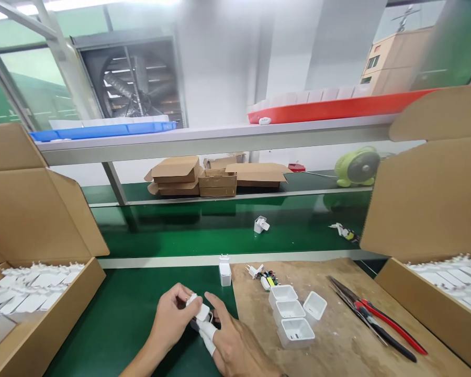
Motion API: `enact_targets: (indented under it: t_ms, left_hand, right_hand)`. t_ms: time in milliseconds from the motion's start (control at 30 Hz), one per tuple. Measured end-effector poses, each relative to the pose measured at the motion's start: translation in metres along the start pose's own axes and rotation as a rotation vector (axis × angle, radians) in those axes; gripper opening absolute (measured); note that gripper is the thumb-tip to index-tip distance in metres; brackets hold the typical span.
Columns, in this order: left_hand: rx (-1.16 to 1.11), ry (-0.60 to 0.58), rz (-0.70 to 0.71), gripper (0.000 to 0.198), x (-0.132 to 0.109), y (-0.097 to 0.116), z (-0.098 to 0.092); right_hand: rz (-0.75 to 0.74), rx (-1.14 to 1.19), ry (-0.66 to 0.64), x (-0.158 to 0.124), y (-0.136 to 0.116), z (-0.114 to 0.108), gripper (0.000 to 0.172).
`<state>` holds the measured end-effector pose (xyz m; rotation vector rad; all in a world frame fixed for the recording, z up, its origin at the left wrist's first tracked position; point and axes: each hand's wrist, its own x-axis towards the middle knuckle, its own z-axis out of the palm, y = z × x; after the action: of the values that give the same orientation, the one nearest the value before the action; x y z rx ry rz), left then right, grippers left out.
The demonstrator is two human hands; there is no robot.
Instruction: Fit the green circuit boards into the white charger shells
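Note:
At the lower middle, my left hand (171, 317) pinches a small white plastic charger part (201, 308) between thumb and fingers. My right hand (235, 340) closes in from the other side, its index finger raised and white coverings over some fingers; its grip on the charger part is partly hidden. Just ahead of both hands stands a white charger (225, 271) with its pins upward. To its right lie a small circuit board (270, 278) and a white plug piece (254, 270). Several open white housings (296, 331) sit beside my right hand on a brown sheet (255, 309).
Cardboard boxes full of white parts flank the bench, one at left (74, 298) and one at right (435, 298). Pliers (388, 324) and tweezers (361, 314) lie at right. Another charger (261, 224) rests on the green belt (204, 243). A shelf (220, 142) crosses above.

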<state>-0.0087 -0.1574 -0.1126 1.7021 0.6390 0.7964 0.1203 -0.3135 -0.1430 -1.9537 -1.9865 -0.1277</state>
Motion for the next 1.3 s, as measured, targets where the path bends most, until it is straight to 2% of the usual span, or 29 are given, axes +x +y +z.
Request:
enact_targets:
  t_ms: [67,200,267,367,500,567,733,900,1033,1133,1200,1300]
  left_hand:
    - [0.090,0.015,0.024,0.039,0.003,0.004,0.006]
    - [0.220,0.011,0.103,0.039,0.005,0.010,0.008]
    - [0.235,-0.026,0.151,0.040,0.003,0.011,0.002]
    - [0.221,-0.065,0.201,0.042,-0.002,0.006,-0.012]
    - [0.213,0.033,0.168,0.046,-0.002,-0.010,-0.033]
    - [0.212,0.071,0.145,0.046,-0.001,-0.017,-0.040]
    - [0.195,0.064,0.188,0.042,0.000,-0.022,-0.044]
    - [0.227,-0.076,0.392,0.029,-0.013,-0.021,-0.031]
    - [0.299,-0.134,0.542,0.046,-0.019,-0.021,-0.025]
    - [0.360,-0.177,0.662,0.057,-0.020,-0.021,-0.024]
    - [0.415,-0.220,0.683,0.059,-0.023,-0.021,-0.023]
    - [0.440,-0.192,0.579,0.054,-0.028,-0.022,-0.020]
  right_hand:
    - [0.000,-0.028,-0.005,0.001,0.001,-0.002,0.032]
    - [-0.017,0.047,0.019,0.004,0.001,-0.005,0.054]
    - [-0.030,0.096,0.036,0.004,0.002,-0.005,0.056]
    - [-0.055,0.171,0.126,0.008,0.003,-0.010,0.050]
    - [-0.098,0.290,0.356,0.018,0.006,-0.027,0.046]
    - [-0.087,0.319,0.396,0.021,0.008,-0.033,0.048]
    - [-0.056,0.299,0.207,0.019,0.011,-0.017,0.046]
    - [-0.055,0.289,0.217,0.017,0.014,-0.007,0.049]
    - [-0.068,0.334,0.258,0.020,0.015,-0.015,0.054]
    - [-0.061,0.352,0.172,0.017,0.014,-0.016,0.054]
    - [-0.050,0.366,0.116,0.013,0.014,-0.012,0.058]
    - [0.020,0.378,0.135,0.006,0.014,-0.005,0.070]
